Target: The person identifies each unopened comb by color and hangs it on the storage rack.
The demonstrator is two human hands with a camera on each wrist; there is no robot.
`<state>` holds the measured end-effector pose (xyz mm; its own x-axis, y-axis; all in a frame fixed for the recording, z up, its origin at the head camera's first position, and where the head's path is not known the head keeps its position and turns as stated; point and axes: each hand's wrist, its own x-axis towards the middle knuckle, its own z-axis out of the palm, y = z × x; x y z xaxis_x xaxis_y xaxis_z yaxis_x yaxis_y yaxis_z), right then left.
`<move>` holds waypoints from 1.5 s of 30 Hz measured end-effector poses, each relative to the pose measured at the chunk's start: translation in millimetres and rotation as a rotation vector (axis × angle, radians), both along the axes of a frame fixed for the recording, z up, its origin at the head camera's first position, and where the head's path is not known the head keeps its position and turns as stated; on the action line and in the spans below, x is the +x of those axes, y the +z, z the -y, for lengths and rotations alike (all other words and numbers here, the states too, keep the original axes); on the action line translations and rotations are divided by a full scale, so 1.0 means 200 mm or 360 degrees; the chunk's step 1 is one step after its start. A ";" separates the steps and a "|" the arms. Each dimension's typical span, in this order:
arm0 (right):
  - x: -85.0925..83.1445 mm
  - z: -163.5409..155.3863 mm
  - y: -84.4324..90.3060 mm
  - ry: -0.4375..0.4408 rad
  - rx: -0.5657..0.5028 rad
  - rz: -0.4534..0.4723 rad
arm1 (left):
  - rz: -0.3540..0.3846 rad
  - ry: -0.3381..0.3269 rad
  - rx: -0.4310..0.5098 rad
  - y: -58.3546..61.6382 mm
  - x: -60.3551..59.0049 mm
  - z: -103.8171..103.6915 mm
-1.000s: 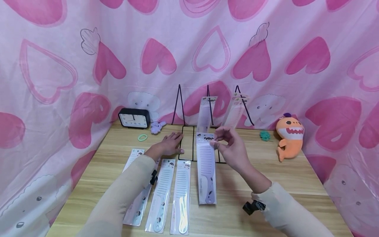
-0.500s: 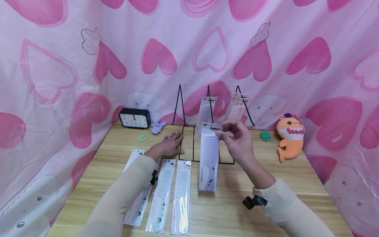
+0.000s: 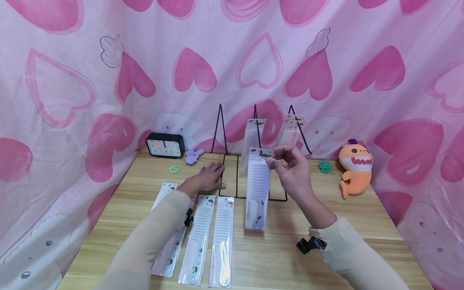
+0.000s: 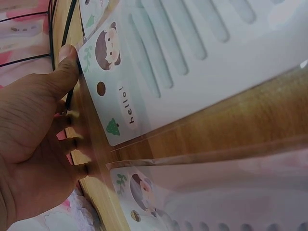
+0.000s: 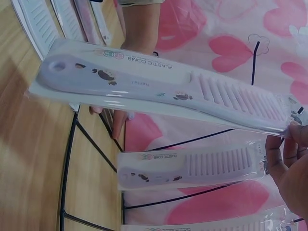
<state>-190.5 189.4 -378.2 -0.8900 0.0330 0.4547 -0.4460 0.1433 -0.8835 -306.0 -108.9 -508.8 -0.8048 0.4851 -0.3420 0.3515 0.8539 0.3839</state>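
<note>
Far left on the worktop [image 3: 119, 241]: black-framed alarm clock [image 3: 164, 145], standing upright at the back. Nearer the front, packaged combs [image 3: 166, 257] lie flat, partly covered by the left sleeve [image 3: 145, 237]; exact count there not clear. Green ring [image 3: 175, 168] flat in front of the clock; small purple plush [image 3: 193, 156] just right of the clock.

Left hand [image 3: 206, 178]: fingers extended and slightly apart, thumb out to the side, resting at the left edge of the wire rack [image 3: 237, 177]. In front of it, a blue-green comb pack [image 3: 197, 241] and a second pale comb pack [image 3: 222, 241] lie side by side, handles toward the person.

Rack: black wire base flat, three peaked prongs. Purple comb pack [image 3: 250, 137] hangs from the middle prong. Held comb pack [image 3: 258, 189], also purple, is in front of it, apart from it, handle end down and raised off the worktop. Pink comb packs [image 3: 290, 135], at least two, hang from the right prong.

Right hand [image 3: 293, 171]: thumb and fingers pinching the held comb pack near its upper right corner.

Far right: green coil [image 3: 325, 166] near the back; orange shark plush [image 3: 356, 167] leaning against the pink heart-print curtain [image 3: 395, 121].
</note>
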 end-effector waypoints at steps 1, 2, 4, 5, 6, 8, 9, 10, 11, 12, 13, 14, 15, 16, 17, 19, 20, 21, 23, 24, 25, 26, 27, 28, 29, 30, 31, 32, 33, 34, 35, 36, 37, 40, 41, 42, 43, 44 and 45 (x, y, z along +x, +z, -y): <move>-0.01 0.00 0.00 0.0001 -0.0011 -0.0002 | 0.0003 -0.0004 -0.0009 0.02 0.02 0.00; -0.02 0.00 -0.01 -0.0002 -0.0017 -0.0004 | 0.0003 -0.0006 -0.0009 0.04 0.02 0.00; -0.04 0.01 -0.01 -0.0010 -0.0028 0.0003 | 0.0003 -0.0008 -0.0008 0.04 0.02 -0.01; -0.05 0.01 -0.02 -0.0019 -0.0026 0.0008 | 0.0006 -0.0007 -0.0003 0.04 0.02 -0.01; -0.07 0.01 -0.02 -0.0027 -0.0028 0.0013 | 0.0007 -0.0010 0.0011 0.03 0.02 0.00; -0.09 0.01 -0.03 -0.0048 -0.0031 0.0028 | 0.0021 -0.0004 0.0027 0.02 0.01 -0.01; -0.11 0.02 -0.03 -0.0055 -0.0031 0.0032 | 0.0023 -0.0001 0.0033 0.02 0.01 0.00; -0.12 0.02 -0.03 -0.0061 -0.0035 0.0040 | 0.0027 0.0001 0.0036 0.01 0.01 0.00; -0.14 0.02 -0.03 -0.0067 -0.0038 0.0045 | 0.0021 -0.0001 0.0034 -0.01 -0.01 0.00; -0.15 0.02 -0.03 -0.0071 -0.0037 0.0052 | 0.0011 -0.0001 0.0041 -0.02 -0.02 0.01; -0.16 0.02 -0.02 -0.0077 -0.0036 0.0054 | 0.0014 0.0003 0.0031 -0.02 -0.02 0.00; -0.18 0.03 -0.02 -0.0081 -0.0037 0.0054 | 0.0004 0.0001 0.0038 -0.05 -0.03 0.01; -0.19 0.03 -0.02 -0.0087 -0.0036 0.0056 | 0.0003 0.0003 0.0029 -0.06 -0.04 0.01; -0.20 0.03 -0.02 -0.0094 -0.0038 0.0058 | 0.0002 0.0011 0.0034 -0.07 -0.04 0.01; -0.22 0.04 -0.01 -0.0102 -0.0042 0.0048 | -0.0010 0.0010 0.0025 -0.07 -0.04 0.01; -0.24 0.05 -0.01 -0.0112 -0.0063 0.0035 | -0.0003 0.0012 -0.0003 -0.02 -0.01 0.00; -0.25 0.05 0.00 -0.0118 -0.0079 0.0030 | -0.0010 0.0012 -0.0003 -0.04 -0.03 0.00; -0.27 0.06 0.00 -0.0130 -0.0087 0.0027 | -0.0009 0.0012 -0.0008 -0.05 -0.03 0.00; -0.29 0.07 0.00 -0.0148 -0.0120 0.0015 | 0.0000 0.0018 -0.0010 -0.07 -0.05 0.00; -0.30 0.08 0.00 -0.0162 -0.0126 0.0017 | 0.0016 0.0028 -0.0002 -0.09 -0.06 0.00; -0.30 0.08 0.00 -0.0175 -0.0131 0.0011 | 0.0030 0.0039 0.0006 -0.11 -0.08 0.01; -0.31 0.09 0.01 -0.0190 -0.0130 0.0010 | 0.0038 0.0044 0.0009 -0.14 -0.09 0.01; -0.32 0.10 0.01 -0.0202 -0.0130 0.0005 | 0.0049 0.0049 0.0003 -0.13 -0.09 0.01; -0.32 0.10 0.01 -0.0209 -0.0132 -0.0003 | 0.0062 0.0059 -0.0003 -0.13 -0.09 0.00; -0.33 0.10 0.01 -0.0226 -0.0115 -0.0014 | 0.0063 0.0058 -0.0004 -0.13 -0.10 0.01; -0.34 0.11 0.01 -0.0244 -0.0095 -0.0028 | 0.0064 0.0058 -0.0005 -0.14 -0.10 0.01; -0.34 0.11 0.02 -0.0255 -0.0080 -0.0040 | 0.0063 0.0057 -0.0006 -0.14 -0.11 0.01; -0.35 0.11 0.02 -0.0272 -0.0060 -0.0049 | 0.0062 0.0054 -0.0006 -0.15 -0.11 0.01; -0.35 0.11 0.02 -0.0287 -0.0039 -0.0061 | 0.0060 0.0052 -0.0010 -0.15 -0.11 0.01; -0.36 0.11 0.02 -0.0299 -0.0018 -0.0071 | 0.0060 0.0052 -0.0011 -0.15 -0.11 0.01; -0.37 0.11 0.02 -0.0310 0.0001 -0.0076 | 0.0060 0.0052 -0.0012 -0.15 -0.11 0.01; -0.37 0.11 0.01 -0.0311 0.0005 -0.0078 | 0.0060 0.0051 -0.0012 -0.15 -0.11 0.01; -0.38 0.12 0.01 -0.0313 0.0010 -0.0077 | 0.0061 0.0051 -0.0004 -0.15 -0.11 0.01; -0.39 0.12 0.01 -0.0324 0.0019 -0.0074 | 0.0060 0.0054 0.0013 -0.15 -0.11 0.01; -0.40 0.12 0.01 -0.0332 0.0023 -0.0072 | 0.0058 0.0055 0.0022 -0.15 -0.10 0.01; -0.40 0.13 0.02 -0.0343 0.0030 -0.0074 | 0.0051 0.0055 0.0031 -0.15 -0.10 0.01; -0.40 0.13 0.02 -0.0353 0.0037 -0.0076 | 0.0043 0.0055 0.0040 -0.15 -0.09 0.01; -0.41 0.13 0.02 -0.0364 0.0044 -0.0080 | 0.0036 0.0055 0.0042 -0.14 -0.09 0.01; -0.41 0.13 0.02 -0.0374 0.0052 -0.0084 | 0.0028 0.0048 0.0043 -0.14 -0.08 0.01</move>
<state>-272.4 162.9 -374.6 -0.8346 0.2213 0.5044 -0.4423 0.2766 -0.8532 -321.9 -111.7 -535.9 -0.8133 0.4698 -0.3434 0.3186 0.8533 0.4127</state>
